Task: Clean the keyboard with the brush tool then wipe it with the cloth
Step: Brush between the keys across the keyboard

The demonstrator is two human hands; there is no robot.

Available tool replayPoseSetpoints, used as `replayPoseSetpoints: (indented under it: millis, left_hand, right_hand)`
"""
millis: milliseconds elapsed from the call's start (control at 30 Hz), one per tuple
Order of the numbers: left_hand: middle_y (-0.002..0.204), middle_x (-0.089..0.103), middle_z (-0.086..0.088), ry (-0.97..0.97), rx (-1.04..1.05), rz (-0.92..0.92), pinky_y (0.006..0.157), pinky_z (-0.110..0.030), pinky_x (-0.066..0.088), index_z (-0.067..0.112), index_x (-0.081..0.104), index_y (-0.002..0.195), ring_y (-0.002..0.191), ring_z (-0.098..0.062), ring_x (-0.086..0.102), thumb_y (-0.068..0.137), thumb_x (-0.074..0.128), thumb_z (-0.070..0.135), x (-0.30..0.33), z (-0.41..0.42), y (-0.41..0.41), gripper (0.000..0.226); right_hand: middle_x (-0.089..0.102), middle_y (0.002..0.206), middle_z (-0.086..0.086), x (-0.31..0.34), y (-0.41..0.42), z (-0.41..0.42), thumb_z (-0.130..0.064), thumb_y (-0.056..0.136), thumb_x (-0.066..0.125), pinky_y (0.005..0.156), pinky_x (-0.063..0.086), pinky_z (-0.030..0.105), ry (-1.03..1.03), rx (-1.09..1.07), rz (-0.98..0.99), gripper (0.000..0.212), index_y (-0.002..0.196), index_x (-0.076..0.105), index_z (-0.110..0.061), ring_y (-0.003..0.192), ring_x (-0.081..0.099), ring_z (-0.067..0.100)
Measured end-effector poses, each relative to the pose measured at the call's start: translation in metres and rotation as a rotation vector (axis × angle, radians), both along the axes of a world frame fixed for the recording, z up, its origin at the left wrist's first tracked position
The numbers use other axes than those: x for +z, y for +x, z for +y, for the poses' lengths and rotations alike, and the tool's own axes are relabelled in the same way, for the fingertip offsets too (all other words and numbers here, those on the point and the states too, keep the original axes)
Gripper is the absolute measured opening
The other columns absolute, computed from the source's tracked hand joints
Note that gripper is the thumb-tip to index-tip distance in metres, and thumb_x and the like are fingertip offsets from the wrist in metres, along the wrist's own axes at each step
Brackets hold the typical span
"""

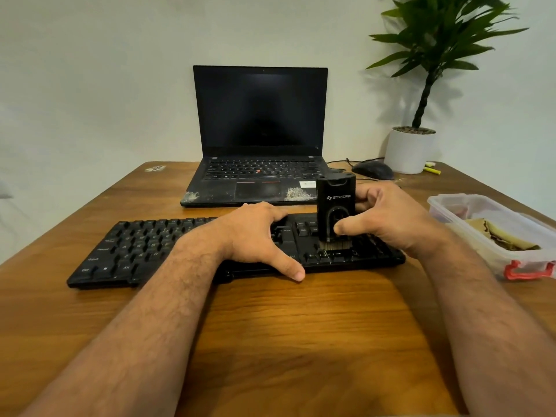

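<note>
A black keyboard (pixel 144 248) lies across the wooden table (pixel 270 326). My right hand (pixel 388 221) grips a black brush tool (pixel 335 203) held upright, thumb on its front; its pale bristles touch the arrow keys near the keyboard's right end. My left hand (pixel 255 236) rests flat on the middle of the keyboard, fingers spread, thumb over the front edge. A tan cloth (pixel 505 239) lies folded in a clear plastic box (pixel 469 236) at the right.
An open black laptop (pixel 258 130) with a dark screen stands behind the keyboard. A black mouse (pixel 373 170) and its cable lie beside it. A potted plant in a white pot (pixel 409 152) stands at the back right corner, with a yellow marker (pixel 433 170) next to it.
</note>
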State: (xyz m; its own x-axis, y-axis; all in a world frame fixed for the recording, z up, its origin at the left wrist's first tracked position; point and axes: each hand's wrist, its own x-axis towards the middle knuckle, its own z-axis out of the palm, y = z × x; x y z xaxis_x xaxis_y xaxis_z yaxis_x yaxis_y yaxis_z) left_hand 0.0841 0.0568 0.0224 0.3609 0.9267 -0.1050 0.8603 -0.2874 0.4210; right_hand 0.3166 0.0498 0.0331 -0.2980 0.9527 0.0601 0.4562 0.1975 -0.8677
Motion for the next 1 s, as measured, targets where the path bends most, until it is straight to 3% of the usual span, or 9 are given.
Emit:
replayPoseSetpoints:
  millis: [100, 233, 400, 533, 667, 800, 867, 933, 1000]
  left_hand:
    - [0.149, 0.042, 0.012, -0.005, -0.002, 0.005, 0.105, -0.028, 0.031, 0.027, 0.038, 0.152, 0.13, -0.008, 0.04, 0.059, 0.089, 0.055, 0.001, 0.0, 0.0, 0.11]
    - [0.144, 0.044, 0.013, -0.003, -0.013, -0.007, 0.104, -0.026, 0.031, 0.028, 0.039, 0.151, 0.123, -0.004, 0.04, 0.06, 0.09, 0.052, 0.0, -0.001, 0.001, 0.107]
    - [0.133, 0.047, 0.017, 0.003, -0.012, -0.017, 0.102, -0.025, 0.032, 0.029, 0.042, 0.149, 0.126, -0.006, 0.043, 0.061, 0.09, 0.052, -0.001, 0.0, 0.001, 0.103]
    - [0.142, 0.043, 0.018, 0.008, -0.009, 0.012, 0.116, -0.041, 0.034, 0.035, 0.043, 0.147, 0.133, -0.01, 0.04, 0.05, 0.09, 0.066, -0.004, 0.003, -0.001, 0.112]
    - [0.12, 0.054, 0.026, -0.001, -0.039, -0.072, 0.109, -0.039, 0.04, 0.048, 0.058, 0.113, 0.112, 0.003, 0.049, 0.055, 0.093, 0.054, -0.004, 0.003, -0.001, 0.068]
    - [0.143, 0.042, 0.016, 0.014, -0.009, 0.023, 0.116, -0.04, 0.033, 0.034, 0.04, 0.15, 0.134, -0.011, 0.039, 0.055, 0.089, 0.06, -0.004, 0.002, -0.001, 0.111]
    - [0.151, 0.038, 0.012, 0.021, 0.008, 0.035, 0.119, -0.043, 0.031, 0.03, 0.033, 0.155, 0.14, -0.014, 0.034, 0.053, 0.088, 0.063, -0.004, 0.002, -0.001, 0.121]
    - [0.149, 0.04, 0.013, 0.02, -0.007, 0.028, 0.118, -0.042, 0.032, 0.032, 0.037, 0.152, 0.138, -0.013, 0.037, 0.054, 0.088, 0.062, -0.003, 0.001, 0.0, 0.115]
    - [0.134, 0.048, 0.021, 0.015, -0.039, -0.013, 0.113, -0.039, 0.036, 0.042, 0.05, 0.136, 0.126, -0.005, 0.045, 0.056, 0.09, 0.058, -0.002, 0.002, 0.001, 0.091]
  right_hand:
    - [0.079, 0.096, -0.008, 0.0, -0.007, -0.004, 0.001, 0.078, 0.078, 0.086, 0.056, 0.033, 0.007, 0.04, -0.012, 0.044, 0.108, 0.072, -0.03, 0.09, 0.075, 0.008]
    - [0.077, 0.093, -0.017, -0.002, -0.014, 0.0, -0.008, 0.077, 0.082, 0.08, 0.055, 0.023, 0.135, -0.084, -0.087, 0.046, 0.107, 0.07, -0.04, 0.086, 0.072, -0.003]
    - [0.079, 0.096, -0.005, 0.0, -0.011, -0.007, 0.003, 0.078, 0.078, 0.083, 0.059, 0.032, 0.011, 0.094, -0.032, 0.044, 0.106, 0.072, -0.03, 0.09, 0.076, 0.011]
    - [0.076, 0.088, -0.021, -0.001, -0.019, -0.005, -0.008, 0.077, 0.082, 0.073, 0.053, 0.018, 0.169, -0.035, -0.076, 0.042, 0.094, 0.068, -0.044, 0.082, 0.07, -0.008]
    - [0.079, 0.096, -0.006, -0.001, -0.024, -0.013, 0.005, 0.077, 0.078, 0.081, 0.06, 0.028, 0.083, 0.135, -0.042, 0.044, 0.105, 0.073, -0.029, 0.09, 0.076, 0.01]
    - [0.079, 0.092, -0.006, 0.008, 0.002, -0.008, 0.001, 0.078, 0.078, 0.086, 0.056, 0.032, 0.014, 0.061, -0.098, 0.037, 0.102, 0.073, -0.026, 0.088, 0.076, 0.009]
    - [0.079, 0.094, -0.006, 0.01, 0.009, -0.008, 0.001, 0.077, 0.078, 0.089, 0.056, 0.037, -0.009, 0.046, -0.091, 0.038, 0.105, 0.073, -0.025, 0.09, 0.075, 0.009]
    - [0.079, 0.093, -0.009, 0.01, 0.003, -0.01, 0.001, 0.077, 0.078, 0.083, 0.056, 0.03, 0.011, 0.072, -0.08, 0.04, 0.103, 0.072, -0.028, 0.088, 0.075, 0.006]
    - [0.079, 0.09, -0.012, 0.006, -0.01, -0.011, 0.002, 0.078, 0.078, 0.072, 0.056, 0.019, 0.04, 0.105, -0.081, 0.04, 0.101, 0.072, -0.03, 0.085, 0.075, 0.004]
